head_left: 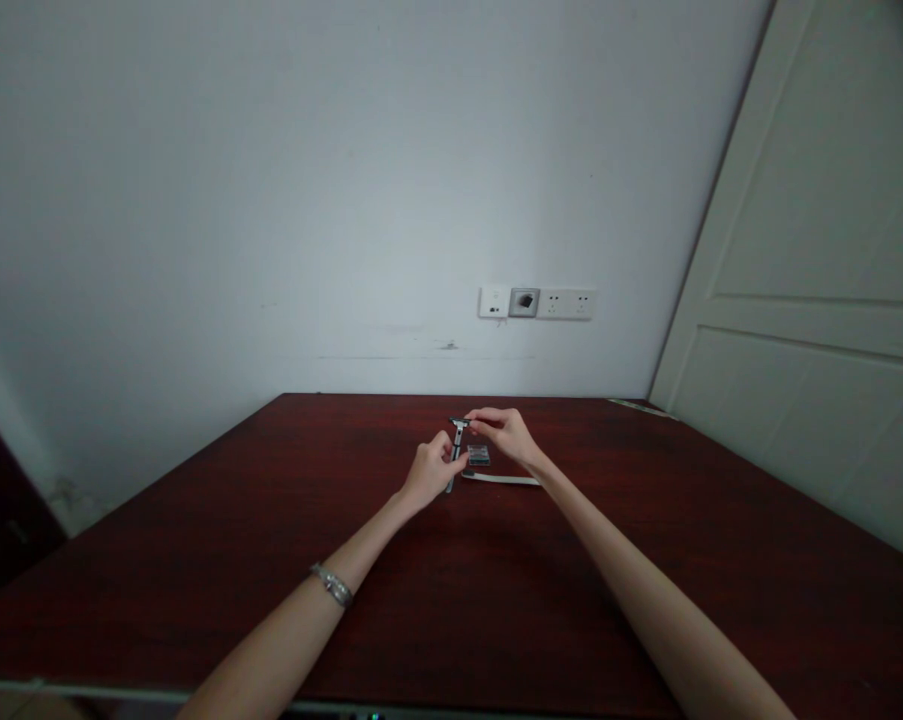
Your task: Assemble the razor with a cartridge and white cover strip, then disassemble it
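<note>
Dead center, the left hand [428, 470] grips a T-shaped razor [458, 436], partly hiding it; the right hand [505, 434] pinches its blurry head [460, 421], and a white strip [500, 480] disappears behind the wrist [539, 463].

Open tabletop on the table [196, 520] runs from the left forearm [301, 635] to the left edge, and from the right forearm [631, 565] to the right edge, where a door panel [811, 230] bars the way. The wall [346, 200] closes the far edge. Between the forearms, room reaches from the near edge to a white strip [503, 480] and small case [479, 455]. Clearance under the razor [458, 437] is hard to judge.
</note>
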Demonstrator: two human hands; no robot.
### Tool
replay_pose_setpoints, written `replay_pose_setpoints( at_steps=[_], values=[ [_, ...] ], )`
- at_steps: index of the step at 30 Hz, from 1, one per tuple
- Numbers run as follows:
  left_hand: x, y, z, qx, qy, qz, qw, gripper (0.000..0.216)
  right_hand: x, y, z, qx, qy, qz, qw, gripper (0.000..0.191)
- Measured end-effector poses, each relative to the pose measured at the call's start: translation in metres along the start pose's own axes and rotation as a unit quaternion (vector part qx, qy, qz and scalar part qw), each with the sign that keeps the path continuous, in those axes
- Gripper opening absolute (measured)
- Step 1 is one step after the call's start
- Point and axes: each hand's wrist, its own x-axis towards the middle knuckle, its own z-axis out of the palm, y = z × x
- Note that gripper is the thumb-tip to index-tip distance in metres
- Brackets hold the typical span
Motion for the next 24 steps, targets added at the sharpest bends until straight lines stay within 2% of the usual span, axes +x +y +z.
replay_pose_setpoints(
  at_steps=[9, 24],
  values=[
    [0.0, 0.003, -0.001, 0.001, 0.008, -0.015, 1.0, 0.031, 0.0, -0.005, -0.001, -0.045, -0.004, -0.025, 0.999, 0.02],
    [-0.002, 0.001, -0.001, -0.008, 0.018, -0.016, 1.0, 0.03, -0.001, -0.011, 0.0, -0.063, -0.011, -0.064, 0.996, 0.017]
  ],
)
